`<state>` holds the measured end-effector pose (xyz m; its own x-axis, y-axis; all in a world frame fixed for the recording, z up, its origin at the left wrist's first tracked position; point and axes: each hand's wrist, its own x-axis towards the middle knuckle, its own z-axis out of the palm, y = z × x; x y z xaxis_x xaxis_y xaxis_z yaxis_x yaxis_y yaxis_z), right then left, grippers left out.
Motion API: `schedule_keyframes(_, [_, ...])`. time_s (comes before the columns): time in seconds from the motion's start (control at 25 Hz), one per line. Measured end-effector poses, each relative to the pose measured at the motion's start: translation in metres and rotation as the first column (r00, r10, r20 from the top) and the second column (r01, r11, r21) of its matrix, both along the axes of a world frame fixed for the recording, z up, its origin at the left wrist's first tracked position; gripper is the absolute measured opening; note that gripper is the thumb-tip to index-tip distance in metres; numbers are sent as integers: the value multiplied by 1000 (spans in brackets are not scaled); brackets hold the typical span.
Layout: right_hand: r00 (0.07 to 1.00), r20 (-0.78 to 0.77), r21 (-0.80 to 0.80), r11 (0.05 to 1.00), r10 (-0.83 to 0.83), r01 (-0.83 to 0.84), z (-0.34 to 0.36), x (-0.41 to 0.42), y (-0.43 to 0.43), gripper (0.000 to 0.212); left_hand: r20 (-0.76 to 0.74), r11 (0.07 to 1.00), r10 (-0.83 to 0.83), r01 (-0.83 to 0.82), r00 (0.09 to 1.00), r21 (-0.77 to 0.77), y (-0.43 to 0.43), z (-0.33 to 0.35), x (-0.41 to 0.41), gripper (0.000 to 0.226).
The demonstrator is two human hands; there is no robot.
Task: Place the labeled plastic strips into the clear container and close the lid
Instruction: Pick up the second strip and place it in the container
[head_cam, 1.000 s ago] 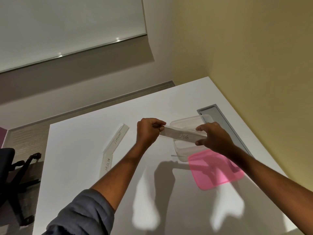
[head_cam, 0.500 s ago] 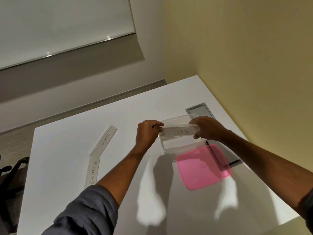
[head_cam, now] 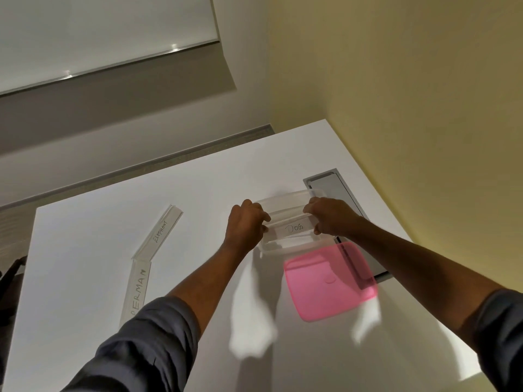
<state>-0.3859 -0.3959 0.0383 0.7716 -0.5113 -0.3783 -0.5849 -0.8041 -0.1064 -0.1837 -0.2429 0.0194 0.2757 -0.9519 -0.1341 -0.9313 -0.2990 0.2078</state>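
A clear plastic strip labelled "DOG" (head_cam: 293, 230) is held level across the open clear container (head_cam: 283, 199), at or just inside its rim. My left hand (head_cam: 245, 224) grips the strip's left end and my right hand (head_cam: 329, 215) grips its right end. The pink lid (head_cam: 329, 281) lies flat on the white table (head_cam: 85, 278) just in front of the container, to the right. Two more strips lie end to end at the left: one labelled "ELEPHANT" (head_cam: 158, 232) and one reading "ERMAN" (head_cam: 137, 290), its near end hidden behind my left sleeve.
A grey cable hatch (head_cam: 336, 190) is set into the table behind and right of the container, partly under the lid. A yellow wall runs along the table's right edge. A dark chair (head_cam: 11, 273) shows at the far left edge.
Both hands have carried the "DOG" strip down from above the container to its rim and turned it level. The view has shifted, so everything sits further left.
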Motion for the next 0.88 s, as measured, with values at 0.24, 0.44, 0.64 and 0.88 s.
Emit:
schedule_keyframes(0.24, [997,-57,-8,999,47,-47,-25,2,0,67,143,982,-143,122,979,141,-16,-18,-4,34])
schedule_keyframes(0.44, [998,-57,-10,999,39,-40,-42,5,-1,63,221,965,-217,176,951,194,-21,-30,-7,30])
schedule_keyframes(0.64, [999,-31,31,999,22,-21,-54,6,-3,54,187,964,-206,167,960,206,-26,-44,-7,30])
schedule_keyframes(0.88, [1000,2,48,999,1,-1,-65,7,-5,40,118,974,-148,125,982,187,-30,-54,-5,20])
